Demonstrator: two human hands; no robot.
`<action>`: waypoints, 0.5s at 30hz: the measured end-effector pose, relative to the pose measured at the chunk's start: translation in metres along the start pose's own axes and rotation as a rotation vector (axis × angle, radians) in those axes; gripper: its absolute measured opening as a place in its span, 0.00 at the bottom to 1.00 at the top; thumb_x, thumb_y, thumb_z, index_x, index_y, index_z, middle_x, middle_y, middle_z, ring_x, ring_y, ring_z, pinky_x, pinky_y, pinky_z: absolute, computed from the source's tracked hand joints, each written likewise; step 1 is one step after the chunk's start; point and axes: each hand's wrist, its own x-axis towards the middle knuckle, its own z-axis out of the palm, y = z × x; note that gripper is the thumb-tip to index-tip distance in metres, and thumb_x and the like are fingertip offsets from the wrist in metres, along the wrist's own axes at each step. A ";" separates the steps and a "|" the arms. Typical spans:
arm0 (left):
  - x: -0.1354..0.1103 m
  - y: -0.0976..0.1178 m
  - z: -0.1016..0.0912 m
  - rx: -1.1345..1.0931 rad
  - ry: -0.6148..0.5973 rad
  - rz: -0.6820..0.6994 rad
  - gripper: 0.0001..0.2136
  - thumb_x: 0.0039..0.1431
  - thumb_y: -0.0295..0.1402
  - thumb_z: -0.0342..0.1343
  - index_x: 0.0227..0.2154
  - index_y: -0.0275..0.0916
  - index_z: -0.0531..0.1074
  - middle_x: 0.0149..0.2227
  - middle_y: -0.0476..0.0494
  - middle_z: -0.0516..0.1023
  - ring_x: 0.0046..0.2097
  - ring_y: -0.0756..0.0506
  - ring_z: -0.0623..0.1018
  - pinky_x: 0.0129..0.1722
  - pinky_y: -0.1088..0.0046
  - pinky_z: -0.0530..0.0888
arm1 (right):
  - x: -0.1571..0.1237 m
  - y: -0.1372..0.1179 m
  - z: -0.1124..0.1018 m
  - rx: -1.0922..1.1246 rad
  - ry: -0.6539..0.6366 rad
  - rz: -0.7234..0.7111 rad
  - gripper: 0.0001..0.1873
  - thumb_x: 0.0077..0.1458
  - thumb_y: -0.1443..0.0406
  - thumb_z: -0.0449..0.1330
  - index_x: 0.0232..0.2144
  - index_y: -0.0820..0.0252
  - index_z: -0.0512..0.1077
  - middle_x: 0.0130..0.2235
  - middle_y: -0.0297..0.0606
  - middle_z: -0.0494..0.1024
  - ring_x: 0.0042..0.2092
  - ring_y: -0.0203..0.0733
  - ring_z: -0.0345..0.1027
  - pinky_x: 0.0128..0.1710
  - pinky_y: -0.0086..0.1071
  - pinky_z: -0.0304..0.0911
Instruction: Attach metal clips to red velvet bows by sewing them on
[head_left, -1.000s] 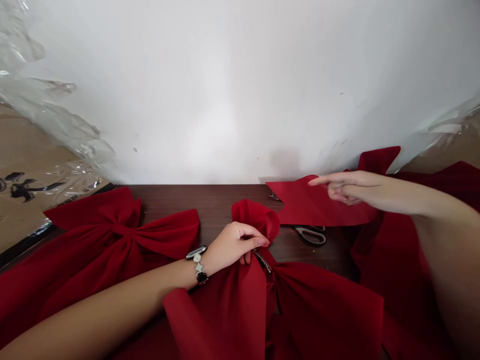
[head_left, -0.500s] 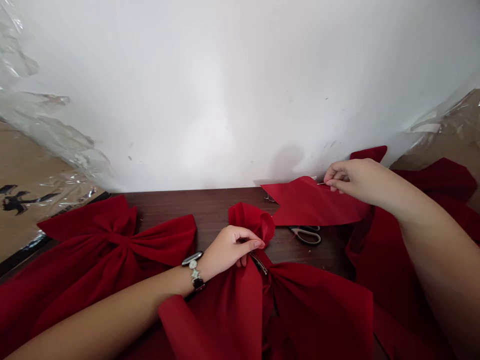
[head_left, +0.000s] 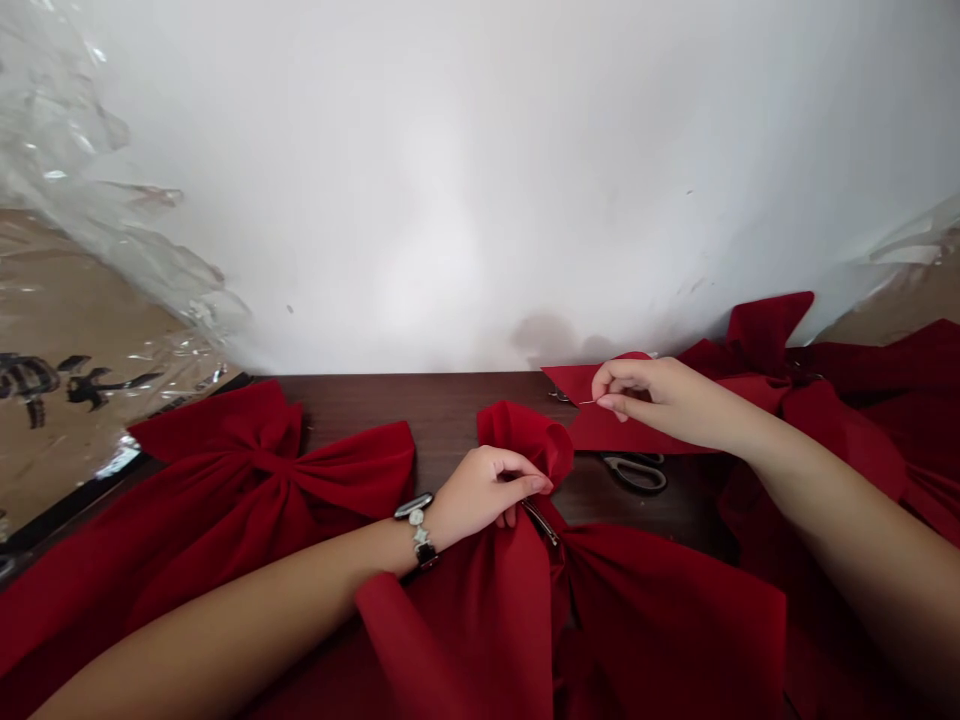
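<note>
My left hand (head_left: 499, 490) pinches the gathered middle of a large red fabric bow (head_left: 675, 590) between thumb and fingers. Just beside those fingertips a metal hair clip (head_left: 541, 520) lies against the bow's centre, and a loop of red cloth stands up above it. To the right and farther back, my right hand (head_left: 630, 390) is closed in a pinch on a thin needle (head_left: 586, 402), whose tip points left. Any thread is too fine to make out. Below that hand lies a pair of scissors (head_left: 637, 472), its blades hidden under red cloth.
Another red bow (head_left: 262, 470) lies on the dark wooden table (head_left: 367, 395) at the left. More red bows (head_left: 862, 410) are heaped at the right. A white wall (head_left: 450, 180) rises behind the table. A plastic-wrapped cardboard box (head_left: 75, 310) stands at the left edge.
My right hand has moved left with the needle, towards the bow. My left hand keeps its pinch on the bow. The whole view has shifted slightly.
</note>
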 end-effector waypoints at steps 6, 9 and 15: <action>-0.002 -0.002 0.003 -0.034 0.000 0.023 0.15 0.57 0.40 0.57 0.34 0.32 0.79 0.28 0.42 0.80 0.20 0.54 0.71 0.19 0.82 0.68 | 0.015 -0.046 0.018 -0.084 0.043 -0.139 0.06 0.58 0.64 0.55 0.34 0.56 0.71 0.31 0.32 0.80 0.32 0.37 0.71 0.33 0.29 0.60; -0.002 -0.007 0.003 -0.036 0.008 0.061 0.15 0.56 0.41 0.57 0.35 0.33 0.80 0.31 0.42 0.81 0.20 0.55 0.71 0.20 0.82 0.67 | 0.035 -0.070 0.024 -0.029 0.076 -0.217 0.07 0.58 0.64 0.55 0.30 0.58 0.71 0.29 0.32 0.78 0.31 0.36 0.70 0.33 0.29 0.60; 0.000 -0.013 0.002 0.007 -0.034 0.133 0.15 0.58 0.42 0.56 0.35 0.35 0.80 0.25 0.46 0.79 0.21 0.54 0.71 0.23 0.81 0.67 | 0.078 -0.101 0.048 -0.117 -0.052 -0.356 0.07 0.58 0.66 0.56 0.31 0.60 0.73 0.28 0.33 0.77 0.29 0.35 0.67 0.29 0.28 0.56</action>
